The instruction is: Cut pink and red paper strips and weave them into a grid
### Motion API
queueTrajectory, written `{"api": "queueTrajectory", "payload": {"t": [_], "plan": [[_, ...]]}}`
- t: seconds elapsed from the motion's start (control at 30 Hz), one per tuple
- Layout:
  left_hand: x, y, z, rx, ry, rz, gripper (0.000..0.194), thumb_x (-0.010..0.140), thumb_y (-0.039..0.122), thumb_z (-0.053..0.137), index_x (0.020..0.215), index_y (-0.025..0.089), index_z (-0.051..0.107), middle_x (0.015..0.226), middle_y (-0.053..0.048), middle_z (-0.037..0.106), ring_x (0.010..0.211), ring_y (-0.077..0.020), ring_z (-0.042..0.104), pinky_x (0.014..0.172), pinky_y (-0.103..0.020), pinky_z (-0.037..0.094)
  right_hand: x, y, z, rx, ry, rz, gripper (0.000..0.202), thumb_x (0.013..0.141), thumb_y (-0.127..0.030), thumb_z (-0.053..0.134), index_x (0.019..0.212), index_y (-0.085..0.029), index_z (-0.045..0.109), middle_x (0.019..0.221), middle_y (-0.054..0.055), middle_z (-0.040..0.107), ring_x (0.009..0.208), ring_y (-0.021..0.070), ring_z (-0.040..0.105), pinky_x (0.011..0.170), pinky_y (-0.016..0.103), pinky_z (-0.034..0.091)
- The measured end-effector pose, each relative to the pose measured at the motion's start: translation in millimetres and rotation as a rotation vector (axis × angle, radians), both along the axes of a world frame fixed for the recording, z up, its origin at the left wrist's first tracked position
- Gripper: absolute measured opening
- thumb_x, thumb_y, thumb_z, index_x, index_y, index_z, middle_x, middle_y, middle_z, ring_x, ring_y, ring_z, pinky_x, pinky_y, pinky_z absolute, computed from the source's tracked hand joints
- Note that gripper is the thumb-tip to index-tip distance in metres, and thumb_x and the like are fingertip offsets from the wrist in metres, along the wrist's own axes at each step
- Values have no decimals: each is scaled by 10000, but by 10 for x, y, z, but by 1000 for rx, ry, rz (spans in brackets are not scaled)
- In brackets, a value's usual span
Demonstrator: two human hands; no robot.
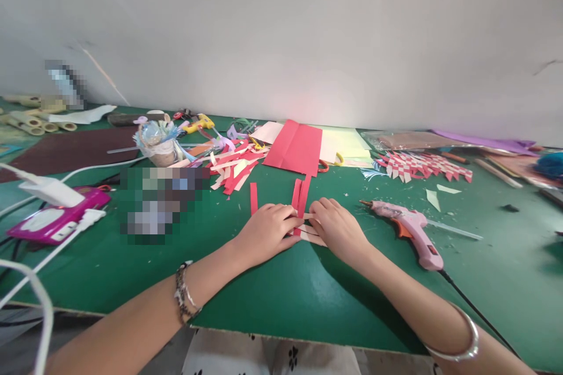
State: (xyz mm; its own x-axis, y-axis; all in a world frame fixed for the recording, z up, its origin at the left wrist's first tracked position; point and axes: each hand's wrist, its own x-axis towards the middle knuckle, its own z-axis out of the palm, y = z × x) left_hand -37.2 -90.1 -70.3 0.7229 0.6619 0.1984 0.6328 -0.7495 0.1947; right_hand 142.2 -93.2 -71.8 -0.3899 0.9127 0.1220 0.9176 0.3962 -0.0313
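Observation:
Red and cream paper strips [313,235] cross one another on the green table, with both hands over them. My left hand [269,227] has its fingers together on the left side of the crossed strips. From the right, my right hand [336,227] grips the cream strips, its fingers bent. Red strips [299,194] stick up away from me between the hands. A single red strip [254,198] lies just beyond my left hand. Behind them is a folded red sheet [295,147]. The fingertips partly hide where the strips meet.
A pink glue gun [411,227] lies at right, its cable running toward me. Loose strips [237,167], a yellow glue gun [199,123] and a cup [163,149] are farther back. At left sits a magenta power strip [57,220]; woven pieces [424,165] lie back right.

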Motion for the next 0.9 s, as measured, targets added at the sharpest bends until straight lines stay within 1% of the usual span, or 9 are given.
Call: {"api": "queueTrajectory", "payload": {"t": [0.1,0.2,0.33,0.4,0.47,0.57,0.67,0.77,0.9], "plan": [[3,4,-4,-8,-3,-1,219,838,292,509,1021,208,594,1022,-40,573,959,-204,528,839,-369,404,1,10,24,34,-62,20,124,803,-84,408,852,-157,495,800,75,588,781,213,536,668,297,330],[5,3,2,-14,-2,-2,217,839,287,507,1025,214,592,1031,-35,571,963,-202,526,842,-368,403,18,4,69,-47,43,5,187,791,-66,392,926,-164,477,785,58,602,723,194,564,625,273,329],[-1,-6,14,-5,9,-1,214,853,299,479,1012,211,591,1013,-41,567,957,-205,527,824,-366,413,39,-22,111,-272,369,22,343,791,-217,464,1127,-186,405,785,24,621,696,174,589,554,223,333],[-4,-11,16,3,19,-8,209,860,298,461,985,199,596,1009,-50,563,958,-207,526,818,-363,416,42,-16,105,-328,464,15,369,804,-313,469,1150,-198,413,789,23,632,715,173,594,564,220,345],[-5,-14,14,13,24,-16,205,866,286,448,977,194,594,1012,-53,559,958,-205,524,823,-360,414,42,11,85,-327,474,-47,296,830,-335,426,1088,-199,478,746,21,636,681,164,588,563,222,340],[0,-18,14,24,26,-14,242,867,275,449,1074,202,553,1015,-52,556,955,-202,520,814,-354,414,49,65,54,-286,399,-142,196,831,-326,416,863,-200,564,658,11,619,598,149,554,525,222,306],[6,-23,25,25,31,6,244,854,278,477,1070,192,551,993,-54,557,941,-204,513,775,-334,423,68,98,49,-293,369,-149,242,824,-345,419,687,-204,562,637,4,612,578,138,534,506,218,285],[8,-29,36,30,27,21,171,844,286,496,935,176,591,939,-52,562,913,-201,512,745,-316,420,94,112,56,-322,387,-120,268,825,-336,413,656,-201,572,641,5,618,582,134,533,513,217,292],[5,-31,32,33,16,31,175,854,296,477,917,179,590,887,-37,579,870,-187,531,736,-310,404,124,126,61,-328,405,-82,278,830,-316,401,660,-199,588,655,1,626,593,128,532,517,213,298]]}}
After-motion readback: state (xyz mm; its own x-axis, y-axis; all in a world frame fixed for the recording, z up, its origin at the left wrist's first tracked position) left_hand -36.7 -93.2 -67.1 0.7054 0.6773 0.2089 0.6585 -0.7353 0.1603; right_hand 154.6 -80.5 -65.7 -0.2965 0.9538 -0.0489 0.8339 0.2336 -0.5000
